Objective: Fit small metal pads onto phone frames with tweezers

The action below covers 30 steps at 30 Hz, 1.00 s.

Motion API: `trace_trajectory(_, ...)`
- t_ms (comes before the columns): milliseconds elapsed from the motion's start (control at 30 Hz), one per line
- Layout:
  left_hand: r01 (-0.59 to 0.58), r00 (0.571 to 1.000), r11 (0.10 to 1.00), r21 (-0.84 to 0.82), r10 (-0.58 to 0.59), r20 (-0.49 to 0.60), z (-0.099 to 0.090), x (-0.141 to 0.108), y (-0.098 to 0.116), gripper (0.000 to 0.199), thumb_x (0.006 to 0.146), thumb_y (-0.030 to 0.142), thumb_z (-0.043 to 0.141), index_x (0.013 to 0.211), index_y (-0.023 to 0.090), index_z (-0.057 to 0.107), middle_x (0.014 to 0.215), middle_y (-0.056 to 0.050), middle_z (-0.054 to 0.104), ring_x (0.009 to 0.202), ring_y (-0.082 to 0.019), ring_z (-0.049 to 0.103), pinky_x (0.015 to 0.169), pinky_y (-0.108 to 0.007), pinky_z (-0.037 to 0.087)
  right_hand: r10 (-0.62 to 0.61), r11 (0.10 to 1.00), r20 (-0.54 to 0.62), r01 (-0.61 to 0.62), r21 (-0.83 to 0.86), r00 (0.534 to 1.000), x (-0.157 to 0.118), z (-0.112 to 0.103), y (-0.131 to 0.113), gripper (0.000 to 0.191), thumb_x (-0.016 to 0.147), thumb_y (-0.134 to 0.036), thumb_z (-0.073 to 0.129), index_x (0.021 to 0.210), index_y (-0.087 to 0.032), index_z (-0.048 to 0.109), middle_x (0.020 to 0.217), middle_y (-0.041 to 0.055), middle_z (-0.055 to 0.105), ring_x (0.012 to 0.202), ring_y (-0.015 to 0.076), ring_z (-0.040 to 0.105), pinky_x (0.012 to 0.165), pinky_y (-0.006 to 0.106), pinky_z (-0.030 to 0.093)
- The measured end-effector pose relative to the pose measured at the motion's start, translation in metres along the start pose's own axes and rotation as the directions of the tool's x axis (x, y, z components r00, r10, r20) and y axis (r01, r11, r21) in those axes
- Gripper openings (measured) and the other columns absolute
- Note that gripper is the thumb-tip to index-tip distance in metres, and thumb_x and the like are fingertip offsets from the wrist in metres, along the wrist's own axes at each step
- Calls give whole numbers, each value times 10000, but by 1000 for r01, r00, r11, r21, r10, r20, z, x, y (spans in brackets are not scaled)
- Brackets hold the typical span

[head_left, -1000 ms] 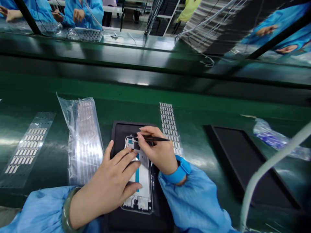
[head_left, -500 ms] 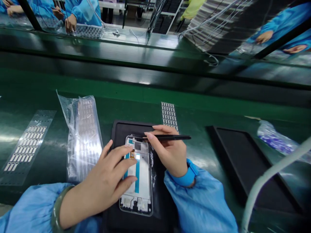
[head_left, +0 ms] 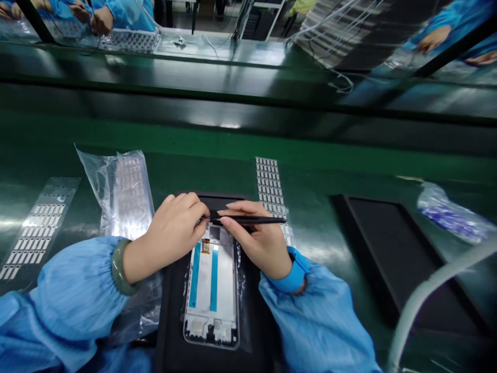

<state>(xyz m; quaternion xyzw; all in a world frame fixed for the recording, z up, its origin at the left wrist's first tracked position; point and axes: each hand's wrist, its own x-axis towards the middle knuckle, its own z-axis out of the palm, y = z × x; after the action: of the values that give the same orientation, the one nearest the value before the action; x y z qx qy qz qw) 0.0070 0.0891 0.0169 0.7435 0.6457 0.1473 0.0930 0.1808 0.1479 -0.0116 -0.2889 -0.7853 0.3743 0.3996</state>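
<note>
A white-and-clear phone frame [head_left: 212, 290] with two teal adhesive strips lies in a black tray [head_left: 171, 331]. My left hand [head_left: 174, 228] is curled at the frame's top end, its fingertips close to the tip of the black tweezers [head_left: 252, 220]. My right hand [head_left: 256, 243] pinches those tweezers just above the frame. Whether my left fingers hold something small is hidden. A small gold-orange part [head_left: 205, 246] shows on the frame below my hands.
A clear bag of metallic sheets [head_left: 130, 197] and strips of small metal pieces [head_left: 39, 228] [head_left: 269, 191] lie on the green bench. A black tray [head_left: 392, 259], a blue-printed bag [head_left: 450, 217] and a white cable [head_left: 423, 295] are right. Co-workers' hands [head_left: 101, 20] are across the bench.
My left hand has moved off the frame's middle up to its top end, now beside the tweezers' tip. The frame's teal strips now show fully. The view has tilted slightly.
</note>
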Motion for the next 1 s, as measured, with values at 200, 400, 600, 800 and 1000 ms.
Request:
trace_trajectory(200, 16, 1000, 1000, 25, -15, -19, 4, -1, 3, 120, 862, 189, 476, 851, 193, 596, 857, -10, 583, 848, -186, 538, 696, -337, 326, -39, 999, 3, 39, -35, 999, 0, -1, 0, 219, 836, -193, 637, 1030, -234, 546, 959, 20, 660, 843, 147, 673, 748, 259, 567)
trace_trajectory(400, 19, 999, 1000, 0, -19, -37, 6, -3, 3, 122, 861, 183, 466, 847, 186, 587, 858, -12, 581, 850, -188, 534, 696, -337, 319, -37, 998, 10, 38, -43, 999, -1, -1, 0, 218, 840, -200, 634, 1035, -239, 546, 949, 9, 668, 852, 145, 671, 743, 250, 560)
trace_trajectory(600, 22, 999, 1000, 11, -21, -35, 6, -2, 4, 116, 856, 184, 469, 826, 181, 581, 841, -20, 579, 836, -193, 534, 696, -345, 323, -23, 996, -1, 23, -91, 1000, 0, -2, -3, 157, 843, -236, 628, 991, -240, 575, 930, 20, 672, 844, 167, 668, 722, 282, 565)
trace_trajectory(800, 30, 998, 999, 29, -29, -49, 8, -1, 6, 94, 838, 174, 481, 791, 177, 563, 812, -19, 562, 812, -189, 527, 692, -345, 328, -39, 991, -17, 37, -130, 999, 1, -1, -5, 128, 843, -245, 627, 966, -244, 591, 900, 18, 679, 828, 171, 665, 704, 286, 564)
trace_trajectory(1000, 29, 999, 999, 19, -28, -33, 6, -1, 4, 98, 840, 174, 481, 785, 174, 562, 811, -17, 557, 807, -186, 525, 693, -341, 331, -45, 988, -27, 41, -147, 999, 0, -1, -6, 128, 837, -240, 638, 959, -247, 599, 892, 4, 682, 821, 158, 661, 685, 266, 559)
